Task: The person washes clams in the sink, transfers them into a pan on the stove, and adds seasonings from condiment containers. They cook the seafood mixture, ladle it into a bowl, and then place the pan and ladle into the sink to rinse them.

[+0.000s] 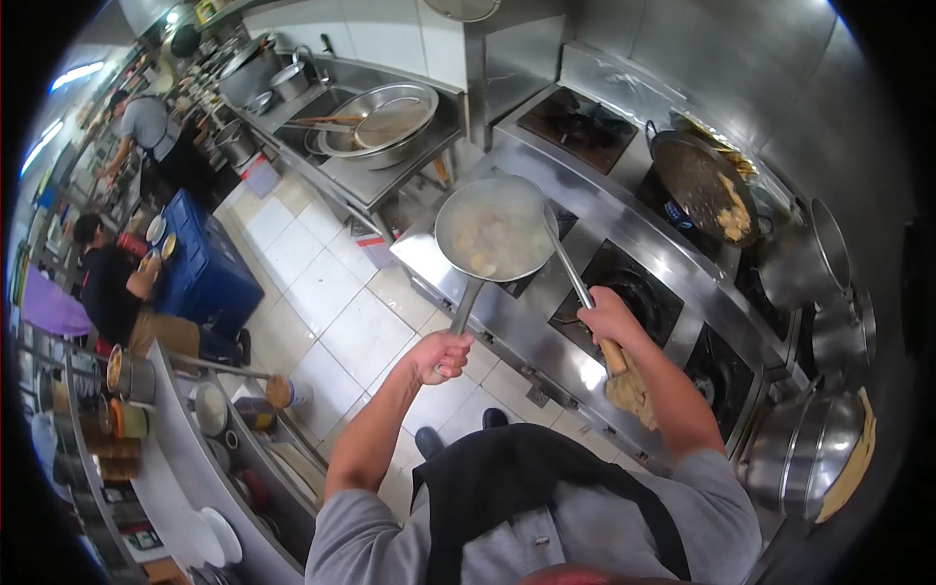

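My left hand is closed around the handle of a round metal frying pan. Pale, chunky food sits in the pan under steam. My right hand grips a long-handled metal cooking utensil with a wooden end. Its tip reaches into the right side of the pan; steam and food hide the head's shape. The pan is above the front edge of the steel stove, and I cannot tell whether it rests on it. Below my right hand, a tan cloth lies on the stove's edge.
A dark wok with food residue stands on a back burner, a blue flame beside it. Steel pots line the right. Large metal bowls stand on the left counter. Two people work farther left, one beside a blue bin. Shelves flank me.
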`<state>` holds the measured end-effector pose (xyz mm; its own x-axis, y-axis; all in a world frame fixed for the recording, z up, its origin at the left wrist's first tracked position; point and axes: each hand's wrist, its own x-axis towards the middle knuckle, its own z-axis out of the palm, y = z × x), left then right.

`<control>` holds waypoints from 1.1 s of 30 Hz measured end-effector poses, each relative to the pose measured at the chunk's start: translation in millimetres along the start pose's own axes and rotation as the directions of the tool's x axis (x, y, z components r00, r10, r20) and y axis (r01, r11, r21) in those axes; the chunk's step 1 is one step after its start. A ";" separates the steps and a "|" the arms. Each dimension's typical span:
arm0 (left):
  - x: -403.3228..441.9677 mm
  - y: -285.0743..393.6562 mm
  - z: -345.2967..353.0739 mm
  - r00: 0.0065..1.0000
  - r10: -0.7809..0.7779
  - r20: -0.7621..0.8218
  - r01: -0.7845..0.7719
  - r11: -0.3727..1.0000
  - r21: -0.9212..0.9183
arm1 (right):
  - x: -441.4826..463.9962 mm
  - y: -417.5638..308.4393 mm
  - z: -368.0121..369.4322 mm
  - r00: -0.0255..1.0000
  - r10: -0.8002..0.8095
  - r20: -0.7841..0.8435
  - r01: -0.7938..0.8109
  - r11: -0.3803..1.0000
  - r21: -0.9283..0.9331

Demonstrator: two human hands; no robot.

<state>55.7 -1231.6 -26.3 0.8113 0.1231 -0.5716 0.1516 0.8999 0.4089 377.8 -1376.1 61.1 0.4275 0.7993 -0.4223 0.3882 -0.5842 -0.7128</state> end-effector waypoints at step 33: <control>-334.2 -360.6 21.1 0.823 0.386 -0.417 -0.523 0.801 -0.290 | -249.2 -70.0 185.6 0.682 -0.058 0.729 0.339 0.908 -0.245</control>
<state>-258.2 -1606.1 32.3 0.4904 0.6233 -0.6090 -0.4670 0.7780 0.4202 92.6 -1508.3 112.3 -0.3261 0.6819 -0.6547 0.6976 -0.2938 -0.6535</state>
